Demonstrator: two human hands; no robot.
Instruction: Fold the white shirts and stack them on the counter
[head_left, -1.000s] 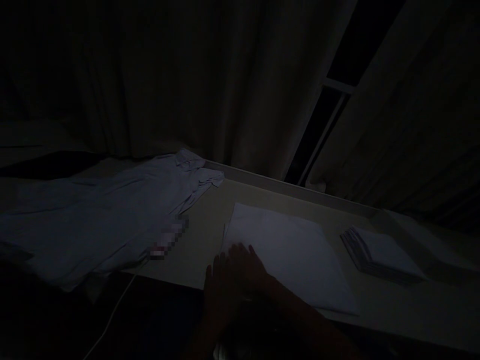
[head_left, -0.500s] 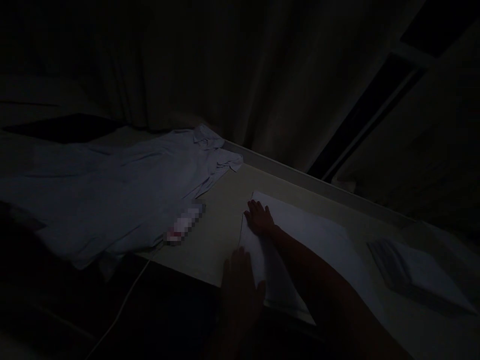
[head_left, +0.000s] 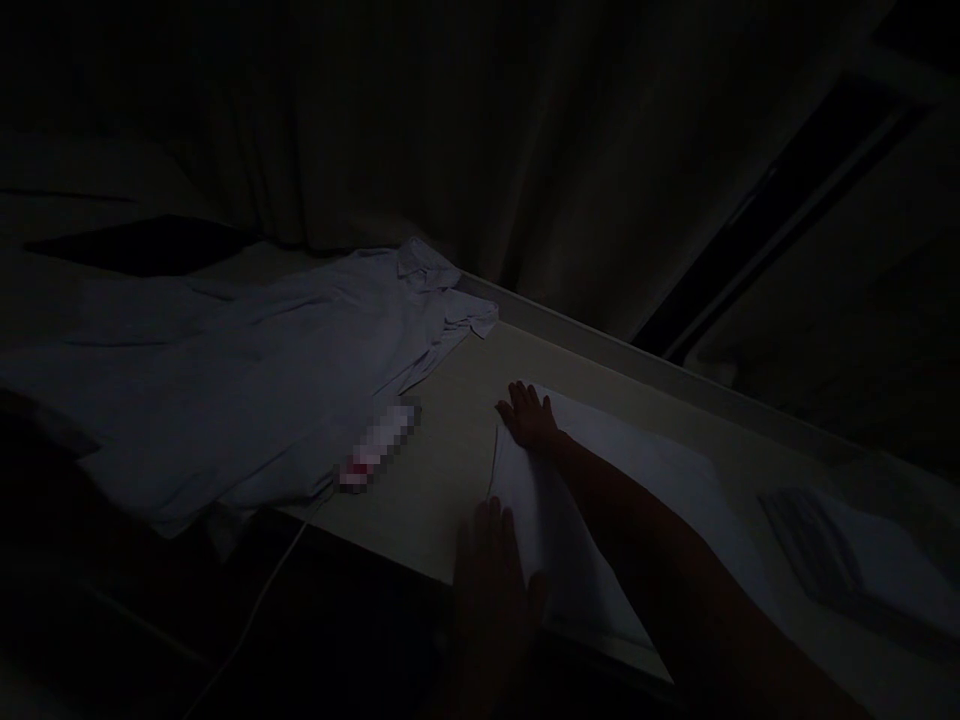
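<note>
Dim light covers the whole head view, and a pale table (head_left: 442, 470) is seen running from 9 o'clock toward 4 o'clock, with dark curtains (head_left: 450, 130) hung behind it. A folded white sheet (head_left: 637, 490) lies flat on the table at about 5 o'clock. The right hand (head_left: 531, 417) is laid on the sheet's far left corner, fingers spread and pressed flat. The left hand (head_left: 491, 590) is set at the near left edge, at 6 o'clock, palm down with fingers held loosely together; nothing is pinched by either. A light blue shirt (head_left: 247, 380) is spread out at 9 o'clock, and a stack of folded cloths (head_left: 855, 560) is faintly made out at 4 o'clock. A white cord (head_left: 255, 600) hangs off the table edge. The sheet could be creased unevenly or slid toward the near edge, since so little can be seen in this darkness.
</note>
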